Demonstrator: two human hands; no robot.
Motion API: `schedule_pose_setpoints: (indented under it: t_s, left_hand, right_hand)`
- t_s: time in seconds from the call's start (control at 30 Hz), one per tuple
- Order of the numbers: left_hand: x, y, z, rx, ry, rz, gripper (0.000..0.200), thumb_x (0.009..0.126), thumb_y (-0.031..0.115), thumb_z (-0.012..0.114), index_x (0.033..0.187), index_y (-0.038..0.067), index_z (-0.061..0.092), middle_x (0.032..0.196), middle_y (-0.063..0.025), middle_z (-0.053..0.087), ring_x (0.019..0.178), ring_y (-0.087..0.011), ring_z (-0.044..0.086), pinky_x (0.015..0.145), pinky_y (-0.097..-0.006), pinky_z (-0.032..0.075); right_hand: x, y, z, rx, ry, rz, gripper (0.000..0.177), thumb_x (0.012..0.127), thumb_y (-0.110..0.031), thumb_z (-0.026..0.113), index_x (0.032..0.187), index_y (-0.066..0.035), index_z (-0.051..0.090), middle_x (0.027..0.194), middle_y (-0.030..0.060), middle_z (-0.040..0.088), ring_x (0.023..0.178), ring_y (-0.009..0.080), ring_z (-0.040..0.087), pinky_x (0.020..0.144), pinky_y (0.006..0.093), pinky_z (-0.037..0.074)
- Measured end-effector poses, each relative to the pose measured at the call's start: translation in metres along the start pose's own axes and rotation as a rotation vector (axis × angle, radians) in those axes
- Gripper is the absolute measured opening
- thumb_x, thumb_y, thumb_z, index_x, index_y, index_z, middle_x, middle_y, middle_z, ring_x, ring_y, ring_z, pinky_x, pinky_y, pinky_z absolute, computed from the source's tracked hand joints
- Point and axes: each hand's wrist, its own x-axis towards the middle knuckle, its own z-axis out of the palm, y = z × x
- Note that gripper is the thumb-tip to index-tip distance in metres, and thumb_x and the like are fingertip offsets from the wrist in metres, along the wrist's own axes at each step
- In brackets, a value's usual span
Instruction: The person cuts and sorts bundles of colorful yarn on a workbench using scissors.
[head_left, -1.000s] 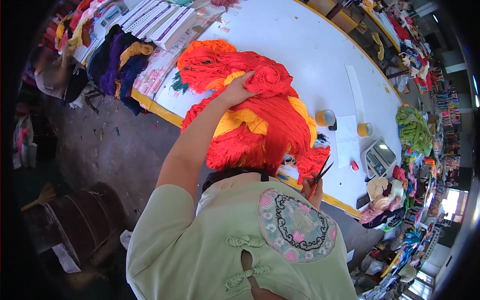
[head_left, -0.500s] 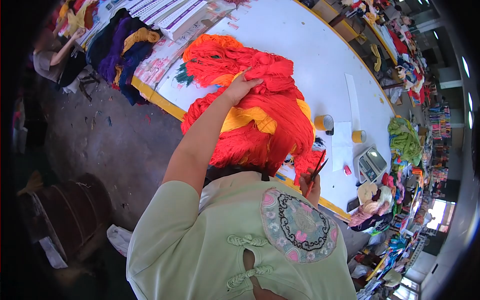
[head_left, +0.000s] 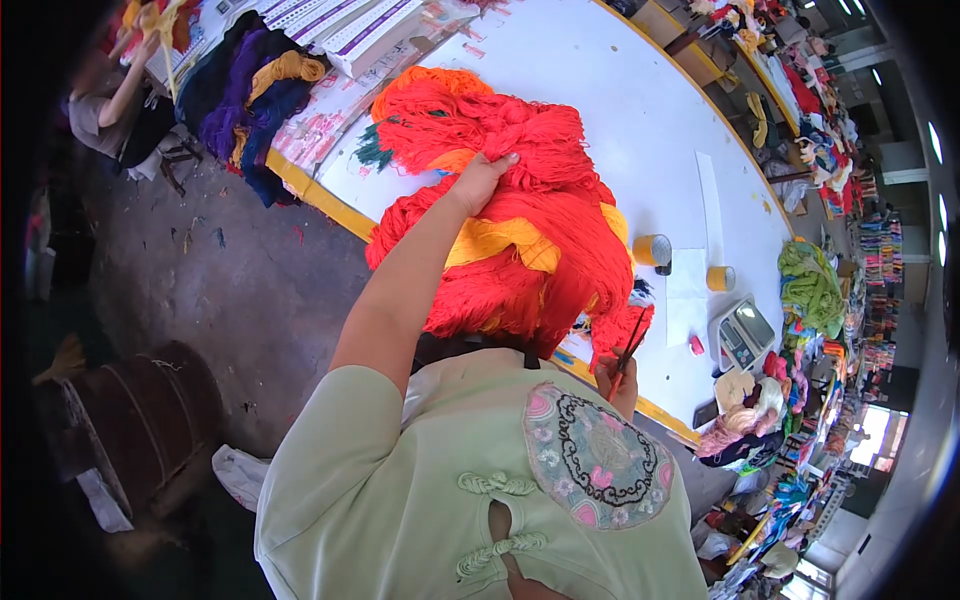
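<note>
A big heap of red yarn lies on the white table at its near edge, mixed with yellow yarn and orange yarn. My left hand grips red strands at the middle of the heap, its fingers partly buried in them. My right hand is closed round a pair of scissors with red handles, at the table's front edge beside the heap. The scissors point up and away from me, and their blades look slightly apart. Dark green yarn peeks out at the heap's left.
Two yellow tape rolls, a sheet of paper and a digital scale are right of the heap. Purple and navy yarn hangs over the left table edge. Another person works at far left. A brown drum stands on the floor.
My left hand has shifted slightly on the red yarn, its fingers now drawn closer together. The scissors in my right hand have tilted and moved a little down. The other person's hands have risen.
</note>
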Motion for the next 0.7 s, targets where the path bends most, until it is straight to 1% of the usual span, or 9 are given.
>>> schedule_pose_setpoints:
  t_s: [0.1,0.2,0.3,0.43,0.47,0.5,0.57,0.67,0.7]
  left_hand:
    - [0.001,-0.001,-0.001,0.027,0.006,-0.007,0.039,0.096,0.017,0.061,0.131,0.001,0.052,0.125,-0.0097,0.061,0.112,-0.0218,0.060,0.098,-0.0384,0.049]
    - [0.001,0.000,-0.001,0.003,0.018,-0.025,0.040,0.096,0.013,0.060,0.133,0.004,0.049,0.129,-0.0110,0.060,0.117,-0.0244,0.058,0.099,-0.0419,0.049]
    - [-0.001,0.027,0.024,0.018,0.197,-0.079,0.040,0.093,0.012,0.062,0.131,0.003,0.053,0.125,-0.0097,0.062,0.114,-0.0227,0.059,0.099,-0.0389,0.048]
    - [0.040,0.074,0.057,0.111,0.159,0.090,0.035,0.092,0.012,0.064,0.125,0.003,0.055,0.119,-0.0102,0.064,0.107,-0.0223,0.063,0.090,-0.0380,0.052]
    - [0.059,0.084,0.060,0.051,0.148,0.096,0.031,0.092,0.012,0.064,0.121,0.002,0.057,0.114,-0.0097,0.066,0.103,-0.0212,0.065,0.086,-0.0378,0.054]
    - [0.066,0.101,0.075,0.083,0.140,0.130,0.025,0.092,0.011,0.064,0.115,0.003,0.059,0.112,-0.0086,0.066,0.103,-0.0216,0.065,0.084,-0.0385,0.055]
    - [0.079,0.131,0.112,0.134,0.048,0.289,0.042,0.095,0.021,0.061,0.132,0.002,0.052,0.127,-0.0111,0.061,0.116,-0.0235,0.060,0.099,-0.0379,0.050]
    - [0.087,0.175,0.174,0.097,0.037,0.418,0.031,0.096,0.016,0.059,0.126,0.008,0.055,0.121,-0.0113,0.063,0.111,-0.0300,0.062,0.094,-0.0458,0.052]
    - [0.088,0.188,0.193,0.101,-0.005,0.439,0.028,0.096,0.015,0.058,0.123,0.008,0.056,0.118,-0.0108,0.064,0.108,-0.0289,0.063,0.092,-0.0452,0.053]
  right_hand:
    - [-0.002,0.009,0.000,0.019,-0.012,0.031,0.040,0.089,-0.006,0.067,0.126,-0.006,0.051,0.098,0.0035,0.061,0.085,0.0099,0.055,0.079,0.0259,0.046]
    - [-0.007,0.024,-0.001,0.049,-0.017,0.078,0.045,0.089,-0.008,0.069,0.128,-0.007,0.049,0.102,0.0039,0.060,0.085,0.0092,0.055,0.081,0.0253,0.046]
    - [-0.012,0.038,-0.004,0.054,0.018,0.122,0.044,0.089,-0.009,0.069,0.128,-0.007,0.049,0.100,0.0038,0.061,0.085,0.0094,0.055,0.080,0.0250,0.046]
    - [-0.018,0.075,-0.018,0.058,0.047,0.201,0.044,0.090,-0.012,0.069,0.128,-0.006,0.050,0.096,0.0043,0.063,0.086,0.0105,0.056,0.080,0.0266,0.047]
    - [-0.022,0.083,-0.022,0.055,0.075,0.203,0.042,0.090,-0.010,0.069,0.127,-0.006,0.050,0.094,0.0031,0.063,0.083,0.0093,0.056,0.076,0.0251,0.046]
    - [-0.024,0.092,-0.026,0.053,0.102,0.200,0.040,0.090,-0.009,0.068,0.126,-0.007,0.051,0.092,0.0020,0.063,0.081,0.0080,0.055,0.073,0.0235,0.044]
    - [-0.023,0.111,-0.033,0.082,0.156,0.148,0.038,0.090,-0.006,0.068,0.125,-0.008,0.053,0.090,0.0011,0.063,0.077,0.0068,0.054,0.069,0.0225,0.044]
    - [-0.025,0.131,-0.052,0.129,0.189,0.260,0.043,0.089,-0.010,0.069,0.128,-0.007,0.050,0.099,0.0060,0.062,0.088,0.0125,0.057,0.079,0.0278,0.047]
    - [-0.023,0.145,-0.056,0.135,0.229,0.241,0.042,0.089,-0.009,0.068,0.127,-0.007,0.050,0.096,0.0052,0.062,0.081,0.0104,0.055,0.071,0.0261,0.046]
